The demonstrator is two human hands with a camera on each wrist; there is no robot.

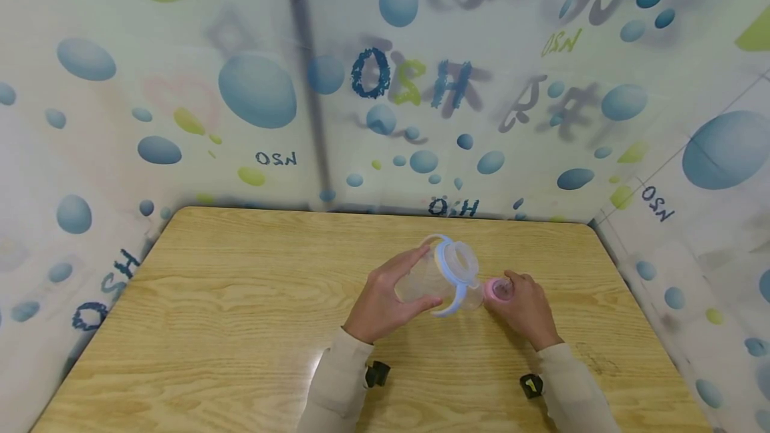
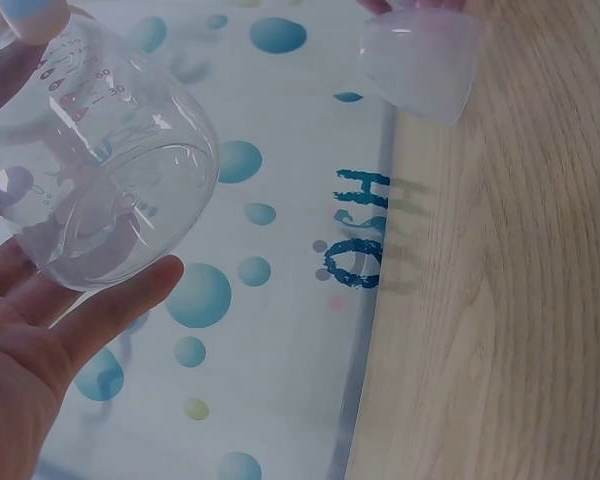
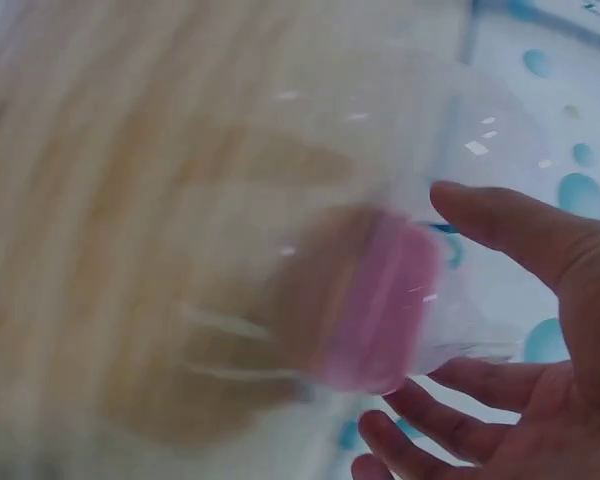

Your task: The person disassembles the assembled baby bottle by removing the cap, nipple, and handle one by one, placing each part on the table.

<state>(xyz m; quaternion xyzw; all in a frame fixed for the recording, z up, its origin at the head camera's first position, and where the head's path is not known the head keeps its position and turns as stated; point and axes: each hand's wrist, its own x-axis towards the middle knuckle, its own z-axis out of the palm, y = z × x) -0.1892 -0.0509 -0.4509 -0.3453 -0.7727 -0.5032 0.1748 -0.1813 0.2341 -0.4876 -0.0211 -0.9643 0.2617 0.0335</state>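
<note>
My left hand [image 1: 388,296] grips a clear baby bottle [image 2: 120,170] around its body, thumb on one side and fingers on the other. The bottle tilts to the right over the table. Around its neck sits a light-blue collar with two handles [image 1: 446,262], and its mouth looks open. Close beside the mouth, my right hand [image 1: 526,306] holds a bottle top with a pink ring [image 3: 385,300]. In the left wrist view, a translucent white cover [image 2: 420,65] shows below the right fingertips. The right wrist view is blurred, with the large clear bottle in front.
A wood-grain table [image 1: 240,299] spreads under both hands. Behind it and at the sides hang pale walls [image 1: 337,119] printed with blue and green spots and letters. Black wrist devices [image 1: 377,374] sit at both cuffs.
</note>
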